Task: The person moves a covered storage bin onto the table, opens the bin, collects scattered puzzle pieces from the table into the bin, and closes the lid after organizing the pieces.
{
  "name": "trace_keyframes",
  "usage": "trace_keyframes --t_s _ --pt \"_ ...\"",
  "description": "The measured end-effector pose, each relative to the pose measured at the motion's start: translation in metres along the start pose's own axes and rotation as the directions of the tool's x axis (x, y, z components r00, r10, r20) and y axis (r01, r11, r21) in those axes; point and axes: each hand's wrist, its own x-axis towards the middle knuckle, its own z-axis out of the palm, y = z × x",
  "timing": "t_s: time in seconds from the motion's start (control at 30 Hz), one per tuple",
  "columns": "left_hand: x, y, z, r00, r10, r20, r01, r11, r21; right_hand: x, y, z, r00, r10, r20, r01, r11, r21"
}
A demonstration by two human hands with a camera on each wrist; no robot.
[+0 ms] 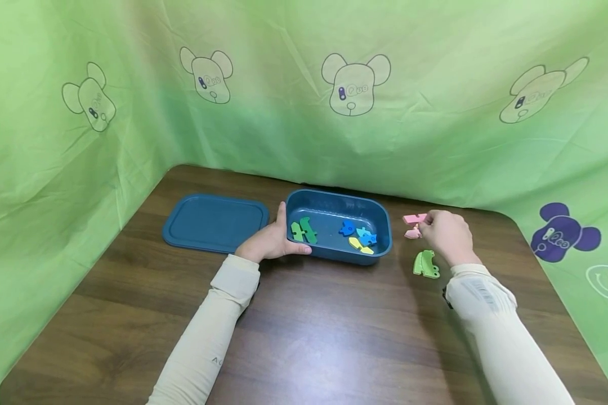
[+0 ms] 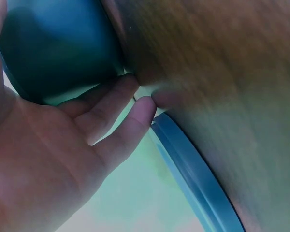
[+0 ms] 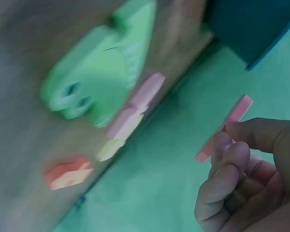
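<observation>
Wood-grain table (image 1: 304, 337), left hand (image 1: 271, 242) gripping blue tub (image 1: 380, 216), right hand (image 1: 448, 233) pinching, seemingly, pink piece (image 1: 414, 218), green curtain (image 1: 304, 84)

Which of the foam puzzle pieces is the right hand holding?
The pink piece, pinched in the right hand; the green piece lies untouched on the table.

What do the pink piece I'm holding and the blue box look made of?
Pink piece: likely soft foam, matte; thin flat slab with a cut edge, pinched in the right hand. Blue box: probably moulded plastic, smooth, slight sheen, rounded corners; the left hand holds its end.
</observation>
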Motion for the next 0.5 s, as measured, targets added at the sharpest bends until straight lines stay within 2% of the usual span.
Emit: trace_keyframes --t_s 0.23,0.5 --pt "0.0 0.0 0.0 1.0 0.002 -0.005 -0.002 1.0 0.002 0.008 -0.034 0.0 0.997 -0.07 -0.029 0.07 0.997 0.01" --pt "-0.001 0.0 0.0 1.0 -0.002 -0.01 0.002 1.0 -0.003 0.019 -0.075 0.0 0.995 -0.101 -0.018 0.101 0.995 0.001"
